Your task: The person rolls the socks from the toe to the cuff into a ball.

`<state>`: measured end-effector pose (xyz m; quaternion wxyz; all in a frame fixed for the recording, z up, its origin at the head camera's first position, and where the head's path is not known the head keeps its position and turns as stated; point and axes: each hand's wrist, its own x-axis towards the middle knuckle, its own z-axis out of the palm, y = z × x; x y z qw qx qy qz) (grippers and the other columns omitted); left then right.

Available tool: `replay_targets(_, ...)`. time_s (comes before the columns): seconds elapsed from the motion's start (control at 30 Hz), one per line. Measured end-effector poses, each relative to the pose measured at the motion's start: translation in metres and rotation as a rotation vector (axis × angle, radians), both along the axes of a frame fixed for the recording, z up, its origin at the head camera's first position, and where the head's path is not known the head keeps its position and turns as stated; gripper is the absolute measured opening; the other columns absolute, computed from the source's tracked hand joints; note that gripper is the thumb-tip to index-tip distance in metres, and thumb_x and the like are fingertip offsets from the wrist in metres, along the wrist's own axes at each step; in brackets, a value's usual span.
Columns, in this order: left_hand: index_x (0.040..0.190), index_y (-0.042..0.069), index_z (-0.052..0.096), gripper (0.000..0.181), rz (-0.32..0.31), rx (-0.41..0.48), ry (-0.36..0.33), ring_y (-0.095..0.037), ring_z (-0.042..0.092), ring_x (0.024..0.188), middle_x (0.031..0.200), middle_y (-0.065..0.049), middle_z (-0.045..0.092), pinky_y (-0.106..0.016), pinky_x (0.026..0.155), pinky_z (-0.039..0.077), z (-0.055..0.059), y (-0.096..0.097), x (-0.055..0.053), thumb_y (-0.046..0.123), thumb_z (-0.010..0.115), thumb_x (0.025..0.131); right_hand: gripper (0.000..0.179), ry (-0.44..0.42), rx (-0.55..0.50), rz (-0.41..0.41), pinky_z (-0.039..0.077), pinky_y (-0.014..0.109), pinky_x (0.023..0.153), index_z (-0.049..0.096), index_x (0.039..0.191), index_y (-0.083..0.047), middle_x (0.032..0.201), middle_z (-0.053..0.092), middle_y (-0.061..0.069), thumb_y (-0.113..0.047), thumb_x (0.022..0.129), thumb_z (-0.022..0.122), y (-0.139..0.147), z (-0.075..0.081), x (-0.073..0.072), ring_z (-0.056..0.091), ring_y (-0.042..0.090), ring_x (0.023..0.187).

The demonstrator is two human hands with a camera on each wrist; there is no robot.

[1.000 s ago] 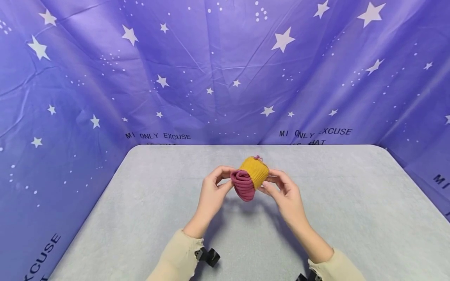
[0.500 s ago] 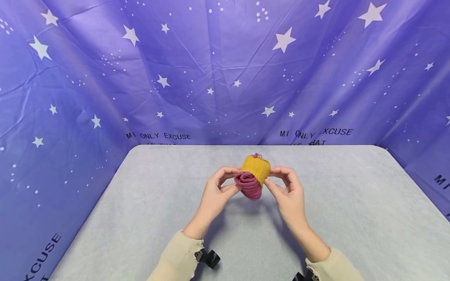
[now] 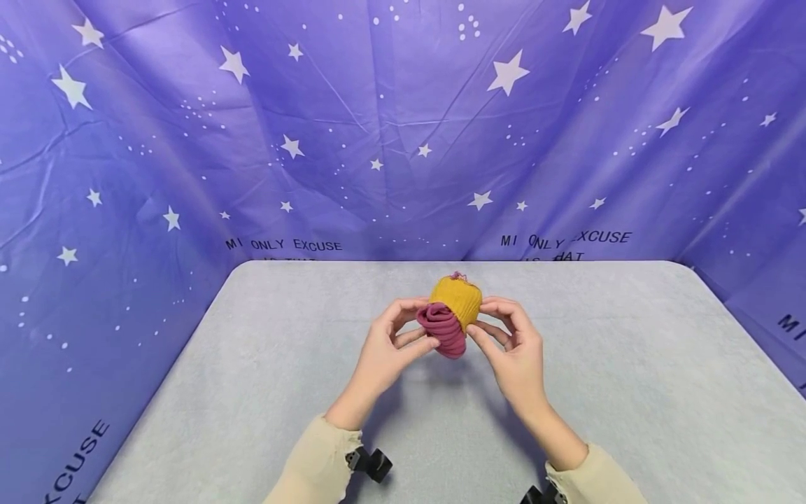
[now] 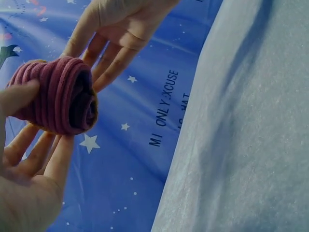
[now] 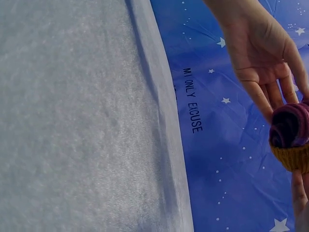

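A rolled-up sock (image 3: pixel 443 329) of ribbed knit is held up over the table, between both hands. Its maroon roll faces me, and a mustard cuff (image 3: pixel 458 297) wraps the far part, with loose maroon threads at the top. My left hand (image 3: pixel 385 346) pinches the maroon side, thumb on the near face and fingers beneath, as the left wrist view also shows. From the other side my right hand (image 3: pixel 518 353) pinches the mustard cuff between thumb and fingers. In the right wrist view the spiral end of the sock (image 5: pixel 287 128) shows dark folds inside.
A grey-covered table (image 3: pixel 630 378) with rounded far corners lies under the hands. Behind it and at the sides hangs a purple curtain (image 3: pixel 378 91) with white stars and black lettering. Black camera mounts (image 3: pixel 376 465) sit at both beige sleeve cuffs.
The sock has shifted slightly right and turned a little, its mustard cuff now more upright. My left thumb has slid further over the maroon roll. The right thumb has moved lower on the cuff.
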<state>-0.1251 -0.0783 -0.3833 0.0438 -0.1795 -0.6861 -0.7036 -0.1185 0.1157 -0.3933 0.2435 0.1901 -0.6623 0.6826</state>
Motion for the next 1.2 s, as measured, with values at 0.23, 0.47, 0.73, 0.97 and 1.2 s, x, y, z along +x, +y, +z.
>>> replay_targets(0.23, 0.126, 0.006, 0.059, 0.052, 0.145, -0.116, 0.060, -0.015, 0.064, 0.108, 0.122, -0.012, 0.067, -0.027, 0.089, 0.058, -0.001, 0.007, -0.001, 0.001, 0.081, 0.079, 0.025, 0.045, 0.054, -0.037, 0.059, 0.028, 0.087, 0.064, 0.102, 0.010, 0.111, 0.060, 0.004, 0.018, 0.079, 0.072, -0.004, -0.001, 0.002, 0.060, 0.011, 0.108)
replay_targets(0.47, 0.115, 0.010, 0.063, 0.042, 0.247, -0.138, 0.097, -0.016, 0.064, 0.101, 0.111, -0.008, 0.069, -0.025, 0.086, 0.059, 0.001, 0.011, 0.002, 0.006, 0.083, 0.078, 0.028, 0.169, 0.053, -0.032, 0.058, 0.028, 0.091, 0.066, 0.100, 0.010, 0.106, 0.062, 0.017, 0.024, 0.076, 0.069, -0.007, -0.004, 0.003, 0.063, 0.013, 0.107)
replay_targets(0.73, 0.110, 0.008, 0.065, 0.038, 0.284, -0.124, 0.141, -0.018, 0.064, 0.100, 0.106, -0.009, 0.068, -0.026, 0.083, 0.061, 0.003, 0.013, 0.003, 0.005, 0.083, 0.077, 0.028, 0.242, 0.111, -0.060, 0.058, 0.024, 0.088, 0.069, 0.094, 0.007, 0.102, 0.061, 0.020, 0.025, 0.073, 0.071, -0.010, -0.004, 0.002, 0.065, 0.011, 0.102)
replay_targets(0.97, 0.110, 0.008, 0.061, 0.040, 0.368, -0.275, 0.222, -0.020, 0.062, 0.109, 0.111, -0.007, 0.064, -0.026, 0.080, 0.061, 0.001, 0.016, 0.000, 0.006, 0.082, 0.077, 0.018, 0.273, 0.234, -0.061, 0.056, 0.020, 0.091, 0.069, 0.086, -0.001, 0.097, 0.066, 0.011, 0.014, 0.078, 0.070, -0.011, -0.007, -0.001, 0.062, 0.015, 0.098)
replay_targets(1.2, 0.104, 0.006, 0.059, 0.037, 0.461, -0.378, 0.221, -0.019, 0.064, 0.090, 0.101, -0.008, 0.061, -0.025, 0.073, 0.058, -0.005, 0.014, -0.018, -0.002, 0.075, 0.072, 0.017, 0.393, 0.379, -0.021, 0.046, 0.021, 0.095, 0.065, 0.084, -0.011, 0.093, 0.069, 0.003, 0.003, 0.075, 0.070, -0.021, -0.013, 0.005, 0.061, 0.020, 0.096)
